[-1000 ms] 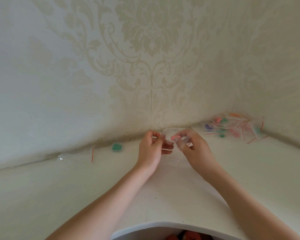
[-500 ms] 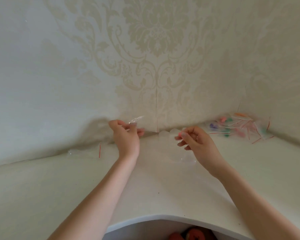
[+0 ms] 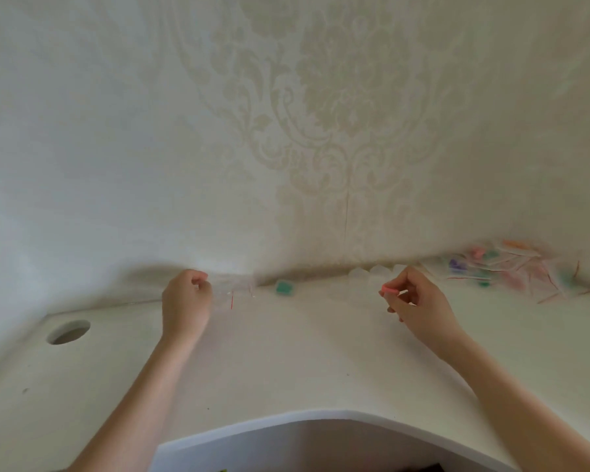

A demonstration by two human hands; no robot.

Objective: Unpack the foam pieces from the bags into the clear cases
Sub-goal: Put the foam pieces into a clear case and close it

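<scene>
My right hand [image 3: 419, 301] pinches a small pink foam piece [image 3: 390, 289] between thumb and fingers, just above the white table [image 3: 286, 362]. A few clear cases [image 3: 375, 274] stand by the wall just behind that hand. My left hand [image 3: 186, 301], fingers curled, is at the edge of an empty clear bag [image 3: 234, 289] with a red strip, lying against the wall; the blur hides the exact grip. A teal foam piece [image 3: 282, 287] sits by the wall between my hands, apparently in a clear case.
A pile of clear bags with coloured foam pieces [image 3: 491, 267] lies at the back right against the wall. A round cable hole [image 3: 69, 332] is in the table at the left. The table's front edge curves inward near me.
My hands parted: the left one carried the empty bag left to the wall, while the right one kept the pink piece. The view turned left.
</scene>
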